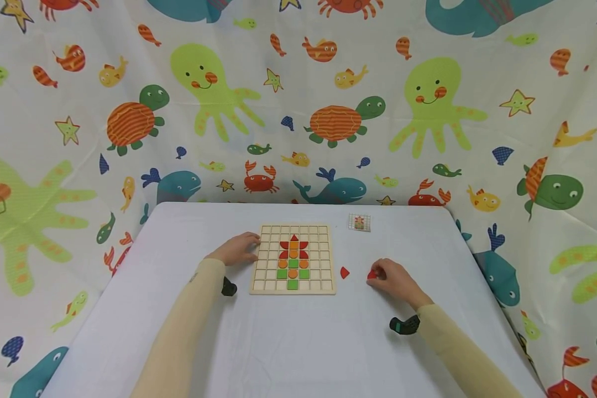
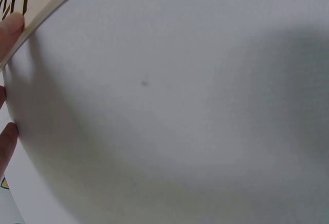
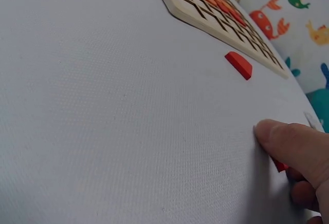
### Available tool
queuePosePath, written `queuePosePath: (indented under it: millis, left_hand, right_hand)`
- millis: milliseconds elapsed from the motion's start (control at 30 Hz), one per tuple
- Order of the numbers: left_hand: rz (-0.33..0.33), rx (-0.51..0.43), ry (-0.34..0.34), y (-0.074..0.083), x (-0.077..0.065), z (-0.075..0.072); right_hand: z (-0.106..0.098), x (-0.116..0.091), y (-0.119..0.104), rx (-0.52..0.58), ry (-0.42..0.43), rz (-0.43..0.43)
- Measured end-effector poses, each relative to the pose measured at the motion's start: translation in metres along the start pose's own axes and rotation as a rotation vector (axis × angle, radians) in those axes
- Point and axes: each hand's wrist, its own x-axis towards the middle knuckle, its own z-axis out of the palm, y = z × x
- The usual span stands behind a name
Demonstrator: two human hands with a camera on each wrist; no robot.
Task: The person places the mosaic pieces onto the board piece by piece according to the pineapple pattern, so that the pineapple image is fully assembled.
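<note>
A square wooden grid board (image 1: 320, 276) lies on the table, with red, orange and green tiles set in its middle cells. My left hand (image 1: 235, 249) is at the board's left side; in the left wrist view a fingertip (image 2: 12, 23) rests on its rim, and other fingers show below, apart from it. To the right of the board, my right hand (image 1: 394, 281) pinches a small red tile (image 1: 371, 275) low over the table, mostly hidden by the thumb. Between board and right hand lies another red tile (image 3: 239, 65) with a rounded edge.
A small picture card (image 1: 360, 222) with a grid pattern lies beyond the board, to its right. The white table (image 1: 298, 342) ends at a backdrop (image 1: 258, 121) printed with sea animals. Dark wrist-worn devices (image 1: 404, 325) sit by both wrists.
</note>
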Motion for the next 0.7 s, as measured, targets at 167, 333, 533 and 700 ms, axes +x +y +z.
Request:
queuePosePath:
  millis: [167, 333, 533, 700]
  left_hand:
    - [0.014, 0.007, 0.003, -0.0038, 0.0013, 0.0025]
    - [0.018, 0.005, 0.0, -0.0045, 0.002, 0.0027]
    - [0.001, 0.006, -0.012, -0.0028, 0.0015, 0.0005]
    - [0.003, 0.007, -0.012, -0.0032, 0.0021, 0.0008]
  right_hand:
    - [0.0018, -0.0002, -0.0003, -0.018, 0.033, 0.057]
    - [0.0018, -0.0012, -0.002, -0.093, 0.078, 0.1]
    - [-0.0002, -0.0024, -0.004, -0.135, 0.095, 0.125]
    - [-0.0079, -0.0009, -0.0003, -0.117, 0.044, 0.071]
